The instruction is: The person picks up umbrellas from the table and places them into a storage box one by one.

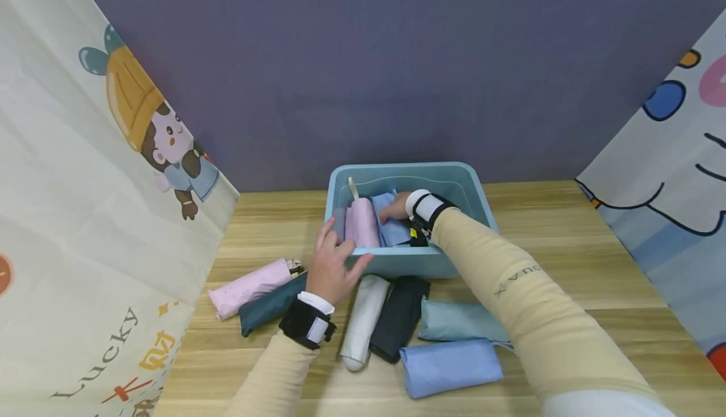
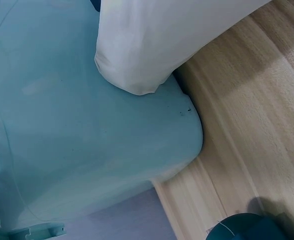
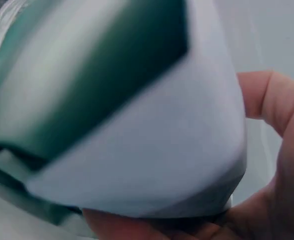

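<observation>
Inside the light blue plastic bin, my right hand grips a blue folded umbrella. The right wrist view shows the thumb on one side of its pale blue cloth and the fingers beneath. Left of it in the bin lie a pink folded umbrella with a pale strap and a grey-blue bundle. A black item with a yellow label sits under my right wrist. At the bin's front left rim, my left hand hovers with spread fingers, holding nothing.
In front of the bin lie several folded umbrellas: white, black, grey-green and blue. To the left are a pink one and a dark teal one. A purple-grey wall stands behind the wooden table.
</observation>
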Demonstrator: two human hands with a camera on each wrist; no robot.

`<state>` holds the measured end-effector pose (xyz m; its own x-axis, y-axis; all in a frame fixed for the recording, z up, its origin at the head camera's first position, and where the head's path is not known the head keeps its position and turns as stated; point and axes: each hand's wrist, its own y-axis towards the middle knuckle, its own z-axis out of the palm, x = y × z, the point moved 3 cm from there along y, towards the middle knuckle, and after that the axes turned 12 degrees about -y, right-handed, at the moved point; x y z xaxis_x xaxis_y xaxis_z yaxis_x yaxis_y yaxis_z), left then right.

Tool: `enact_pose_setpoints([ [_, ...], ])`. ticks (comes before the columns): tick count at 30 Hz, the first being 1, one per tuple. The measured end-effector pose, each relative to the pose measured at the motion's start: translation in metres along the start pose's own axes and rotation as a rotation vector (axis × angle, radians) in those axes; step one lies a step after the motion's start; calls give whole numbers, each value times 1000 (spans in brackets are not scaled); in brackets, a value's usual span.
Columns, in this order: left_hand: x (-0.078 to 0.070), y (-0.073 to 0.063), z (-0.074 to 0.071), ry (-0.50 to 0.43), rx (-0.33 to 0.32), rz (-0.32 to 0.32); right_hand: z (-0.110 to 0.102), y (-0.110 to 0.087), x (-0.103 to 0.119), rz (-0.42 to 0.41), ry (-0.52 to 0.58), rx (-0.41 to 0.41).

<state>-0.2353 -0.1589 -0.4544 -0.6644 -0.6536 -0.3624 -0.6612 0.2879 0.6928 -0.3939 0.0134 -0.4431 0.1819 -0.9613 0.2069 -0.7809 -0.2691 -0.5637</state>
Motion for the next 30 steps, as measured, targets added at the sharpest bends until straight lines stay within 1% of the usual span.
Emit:
enact_pose_setpoints([
  [4, -2, 1, -1, -2, -2, 4, 7, 2, 1, 19, -70, 11],
  [7, -2, 2, -2, -5, -3, -5, 9, 1, 4, 24, -121, 21],
  [11, -1, 1, -2, 3, 3, -13, 13, 7, 8, 45, -138, 51],
  [17, -1, 2, -2, 12, 8, -15, 17, 24, 11, 73, -134, 87],
  [20, -1, 1, -2, 7, 7, -18, 18, 28, 12, 64, -118, 98],
  [25, -1, 1, -2, 2, 11, -27, 19, 22, 15, 9, -81, 107],
  [29, 0, 1, -1, 0, 8, -28, 19, 17, 15, -20, -83, 109],
  [30, 0, 1, -1, -2, 5, -28, 19, 16, 15, -21, -57, 115],
])
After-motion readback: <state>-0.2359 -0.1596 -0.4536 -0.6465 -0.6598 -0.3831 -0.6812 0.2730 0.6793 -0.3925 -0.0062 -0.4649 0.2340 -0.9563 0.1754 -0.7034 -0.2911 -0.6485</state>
